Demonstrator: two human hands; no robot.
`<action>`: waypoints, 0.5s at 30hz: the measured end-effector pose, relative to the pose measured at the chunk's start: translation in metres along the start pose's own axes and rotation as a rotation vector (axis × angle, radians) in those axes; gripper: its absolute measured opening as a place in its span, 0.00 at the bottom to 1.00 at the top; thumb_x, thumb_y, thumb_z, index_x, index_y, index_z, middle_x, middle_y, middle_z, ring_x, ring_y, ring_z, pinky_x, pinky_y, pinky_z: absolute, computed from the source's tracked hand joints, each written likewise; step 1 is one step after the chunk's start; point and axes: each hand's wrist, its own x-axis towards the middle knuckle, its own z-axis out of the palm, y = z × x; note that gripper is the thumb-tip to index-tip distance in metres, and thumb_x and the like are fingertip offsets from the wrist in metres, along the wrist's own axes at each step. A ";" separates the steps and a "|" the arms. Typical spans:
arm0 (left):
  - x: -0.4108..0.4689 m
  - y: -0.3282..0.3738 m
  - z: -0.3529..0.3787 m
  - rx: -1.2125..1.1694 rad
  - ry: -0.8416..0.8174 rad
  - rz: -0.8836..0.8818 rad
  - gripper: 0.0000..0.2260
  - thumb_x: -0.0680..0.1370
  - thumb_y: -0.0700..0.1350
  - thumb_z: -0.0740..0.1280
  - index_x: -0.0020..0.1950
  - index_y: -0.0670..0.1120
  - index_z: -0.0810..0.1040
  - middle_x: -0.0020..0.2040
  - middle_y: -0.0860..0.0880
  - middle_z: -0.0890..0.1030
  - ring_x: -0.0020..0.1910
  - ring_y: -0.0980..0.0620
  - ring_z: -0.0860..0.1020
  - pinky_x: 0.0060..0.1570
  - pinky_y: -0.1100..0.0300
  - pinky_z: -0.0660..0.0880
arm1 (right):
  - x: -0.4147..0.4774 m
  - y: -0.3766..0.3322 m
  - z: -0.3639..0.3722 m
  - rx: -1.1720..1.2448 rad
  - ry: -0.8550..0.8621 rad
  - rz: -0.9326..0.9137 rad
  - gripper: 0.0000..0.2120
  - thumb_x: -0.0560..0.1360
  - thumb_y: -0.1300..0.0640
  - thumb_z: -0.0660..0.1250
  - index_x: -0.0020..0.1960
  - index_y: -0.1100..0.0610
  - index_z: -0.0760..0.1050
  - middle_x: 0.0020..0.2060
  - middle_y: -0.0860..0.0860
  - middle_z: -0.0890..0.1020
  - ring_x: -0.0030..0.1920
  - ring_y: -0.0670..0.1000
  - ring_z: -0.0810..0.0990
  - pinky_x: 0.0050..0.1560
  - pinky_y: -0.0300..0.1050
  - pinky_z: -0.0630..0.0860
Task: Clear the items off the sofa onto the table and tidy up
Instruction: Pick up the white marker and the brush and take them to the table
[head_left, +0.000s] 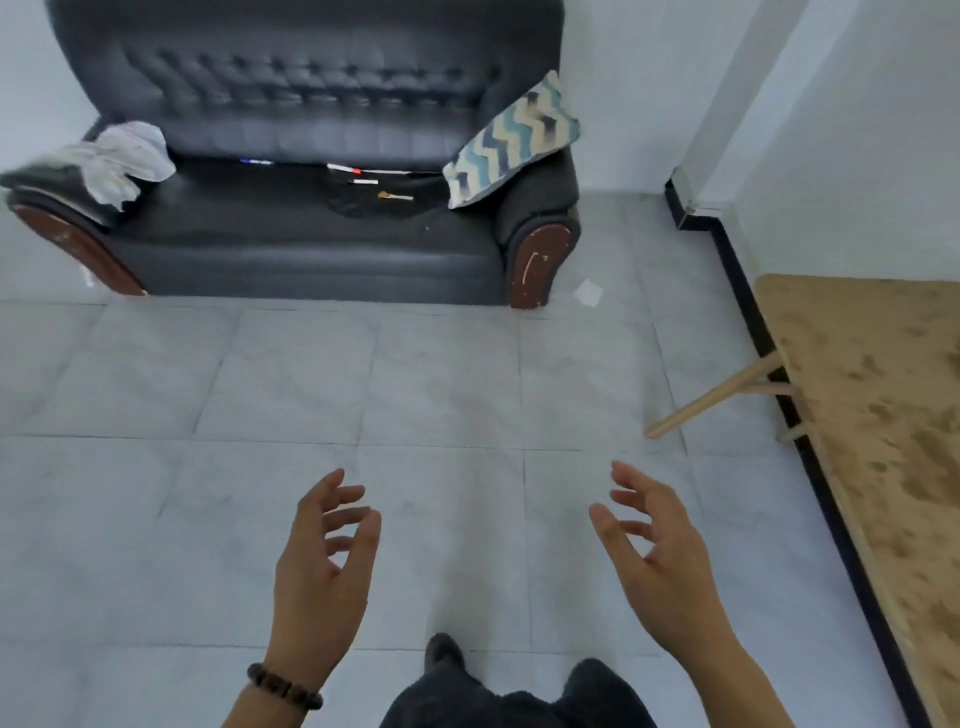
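Observation:
A dark leather sofa (291, 244) stands across the room ahead. On its seat lie several pens (343, 168), a small yellow-tipped item (395, 196) and a dark cloth (379, 200). A crumpled white cloth (127, 158) hangs over its left armrest. A zigzag-patterned cushion (511, 140) leans at the right end. The wooden table (878, 395) is at the right edge. My left hand (324, 577) and my right hand (660, 561) hover over the floor in front of me, both with fingers relaxed and holding nothing, far from the sofa.
Grey tiled floor (363, 395) stretches between me and the sofa. A white scrap of paper (588, 292) lies on the floor by the sofa's right arm. The table's slanted wooden leg (711, 397) juts out over the floor. A white wall corner (727, 114) stands at the right.

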 end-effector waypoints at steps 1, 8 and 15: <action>0.015 -0.002 -0.019 0.002 0.023 -0.011 0.19 0.77 0.42 0.67 0.63 0.60 0.67 0.55 0.63 0.78 0.52 0.63 0.78 0.43 0.72 0.74 | 0.011 -0.015 0.017 -0.009 -0.016 -0.006 0.25 0.72 0.39 0.63 0.68 0.43 0.68 0.62 0.40 0.74 0.60 0.40 0.76 0.57 0.41 0.77; 0.133 -0.022 -0.097 -0.005 0.134 -0.088 0.19 0.77 0.43 0.67 0.61 0.63 0.67 0.56 0.58 0.79 0.52 0.65 0.77 0.45 0.67 0.71 | 0.117 -0.079 0.133 -0.013 -0.120 -0.041 0.22 0.74 0.42 0.64 0.66 0.36 0.65 0.60 0.33 0.72 0.59 0.34 0.73 0.52 0.30 0.73; 0.300 -0.049 -0.138 0.045 0.178 -0.181 0.20 0.77 0.43 0.67 0.57 0.66 0.66 0.58 0.56 0.78 0.54 0.57 0.78 0.47 0.65 0.72 | 0.267 -0.122 0.269 -0.014 -0.224 -0.044 0.22 0.76 0.47 0.67 0.67 0.38 0.64 0.62 0.36 0.72 0.60 0.36 0.74 0.57 0.36 0.75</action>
